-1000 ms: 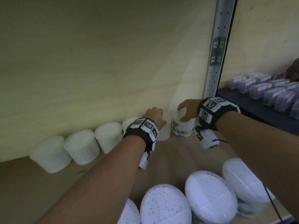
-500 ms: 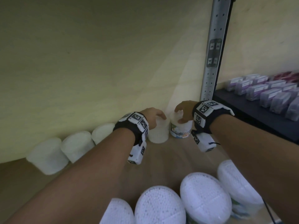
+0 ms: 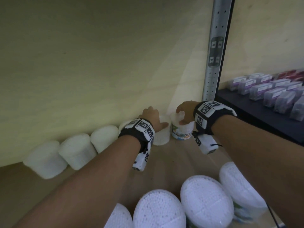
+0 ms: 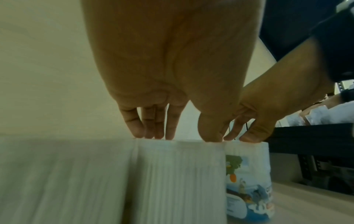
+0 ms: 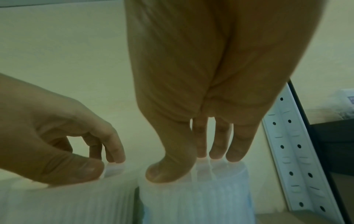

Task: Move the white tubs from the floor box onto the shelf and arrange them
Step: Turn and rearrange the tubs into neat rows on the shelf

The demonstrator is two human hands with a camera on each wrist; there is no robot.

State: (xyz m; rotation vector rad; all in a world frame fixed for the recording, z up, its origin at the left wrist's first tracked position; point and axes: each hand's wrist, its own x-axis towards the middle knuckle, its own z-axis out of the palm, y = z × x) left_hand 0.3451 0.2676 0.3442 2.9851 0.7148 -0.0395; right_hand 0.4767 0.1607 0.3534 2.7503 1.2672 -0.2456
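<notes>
White ribbed tubs stand in a row along the back wall of the wooden shelf (image 3: pixel 181 155). My left hand (image 3: pixel 153 119) grips the top of a plain white tub (image 3: pixel 162 137), thumb and fingertips on its rim (image 4: pixel 182 137). Right beside it stands a tub with a colourful label (image 3: pixel 182 132), the last in the row. My right hand (image 3: pixel 184 111) holds that one from above, thumb in front and fingers behind (image 5: pixel 197 165). The two tubs touch side by side (image 4: pixel 180 174) (image 4: pixel 247 174). Both rest on the shelf.
Three more white tubs (image 3: pixel 75 152) line the wall to the left. Several tubs (image 3: pixel 205 199) form a front row near me. A perforated metal upright (image 3: pixel 213 55) rises just right of the labelled tub. Beyond it a dark shelf (image 3: pixel 238 109) carries purple packs (image 3: pixel 271 94).
Both hands have stayed on top of their tubs at the back wall. My left wrist has shifted slightly left, and more of the plain tub shows.
</notes>
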